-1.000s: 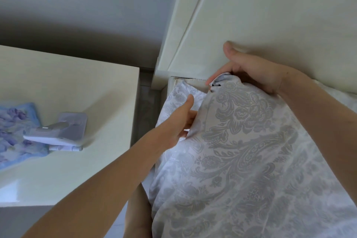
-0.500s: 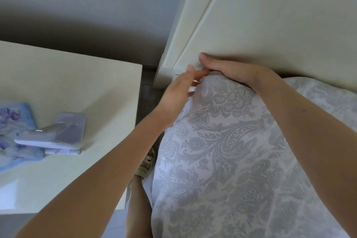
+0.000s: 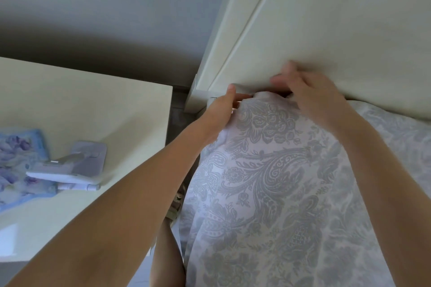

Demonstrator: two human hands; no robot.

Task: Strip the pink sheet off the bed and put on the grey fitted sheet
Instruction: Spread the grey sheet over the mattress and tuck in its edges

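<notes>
The grey-patterned sheet (image 3: 268, 170) spreads away from you. Your left hand (image 3: 219, 114) pinches its far corner, grip clamped on cloth; your right hand (image 3: 319, 100), blurred, rests just beside, grip unreadable, at the headboard (image 3: 349, 30).

Home bedroom: pale headboard (image 3: 326, 30); grey fitted sheet (image 3: 268, 182) below it; bedside table (image 3: 93, 105) alongside.

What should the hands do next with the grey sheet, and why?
Probably pull the corner down and tuck it in. The left hand pinches the grey fitted sheet at its edge. The right hand, blurred, is on the bunched top against the headboard, and the fabric looks not yet snug there.
</notes>
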